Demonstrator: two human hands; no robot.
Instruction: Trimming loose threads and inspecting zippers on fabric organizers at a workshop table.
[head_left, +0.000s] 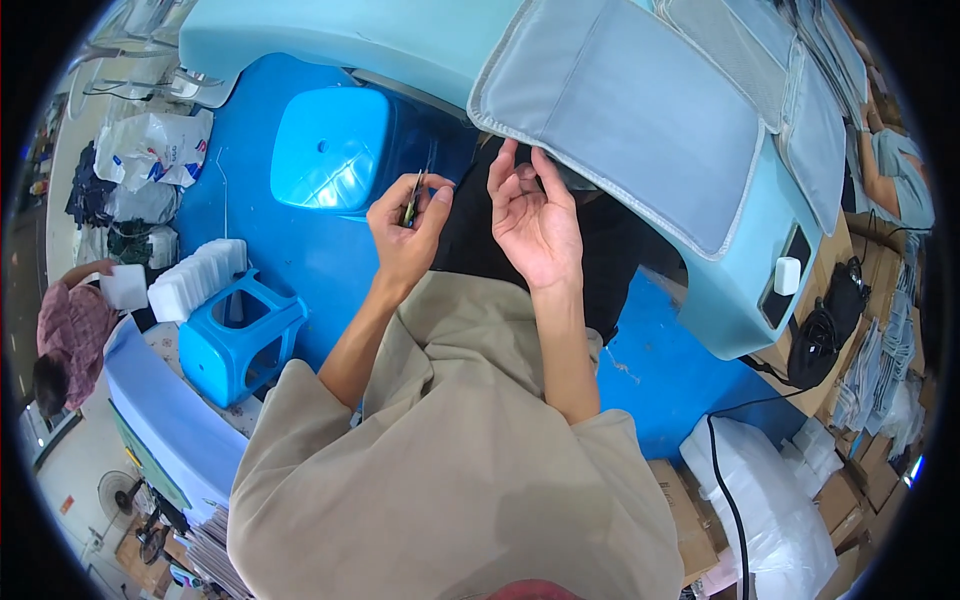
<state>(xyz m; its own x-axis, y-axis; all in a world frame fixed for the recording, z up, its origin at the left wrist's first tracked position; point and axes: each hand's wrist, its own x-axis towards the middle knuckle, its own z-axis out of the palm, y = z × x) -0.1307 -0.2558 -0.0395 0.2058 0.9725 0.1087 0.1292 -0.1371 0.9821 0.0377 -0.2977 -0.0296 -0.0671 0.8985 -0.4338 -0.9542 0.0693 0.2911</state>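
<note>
Left hand (405,235): fingers closed around small snips (412,200), held just left of the grey padded panel (650,110). Right hand (535,220): palm up, fingers loosely open, fingertips touching the panel's lower edge. The panel overhangs the pale-blue surface (730,290). Blue stool (335,145) lies left of the panel.
</note>
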